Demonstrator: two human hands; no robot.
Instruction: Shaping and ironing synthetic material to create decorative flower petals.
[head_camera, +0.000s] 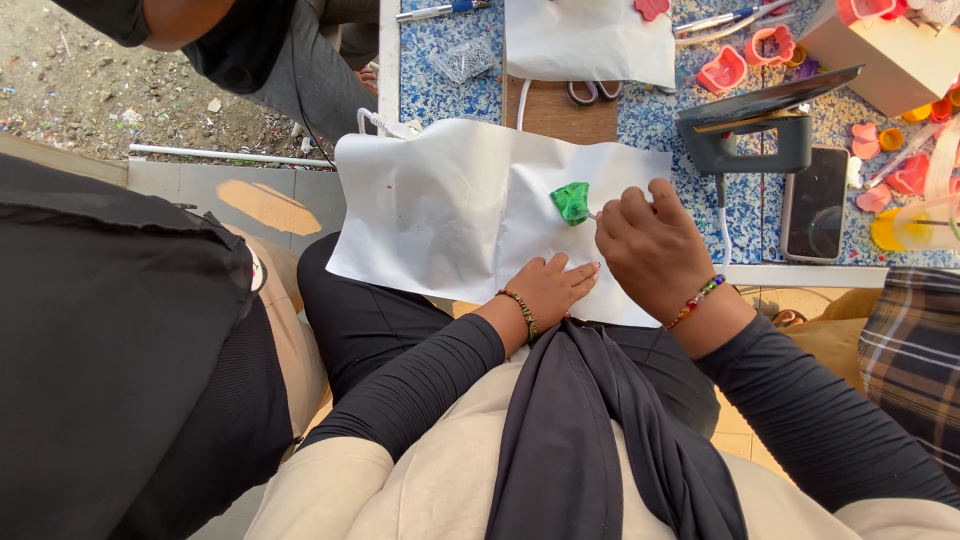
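Observation:
A small green plastic piece (572, 202) lies on a large white paper sheet (440, 200) that hangs over the table's near edge. My right hand (648, 245) is closed around a thin tool whose tip touches the green piece. My left hand (553, 285) rests flat, fingers together, on the paper's lower edge just below the right hand. Both wrists carry beaded bracelets and dark sleeves.
A grey iron-like tool (750, 135) and a dark phone (815, 203) sit on the blue speckled table (440, 95) to the right. Pink and orange moulded shapes (745, 58) and pens lie at the back. Another person in black stands at the left.

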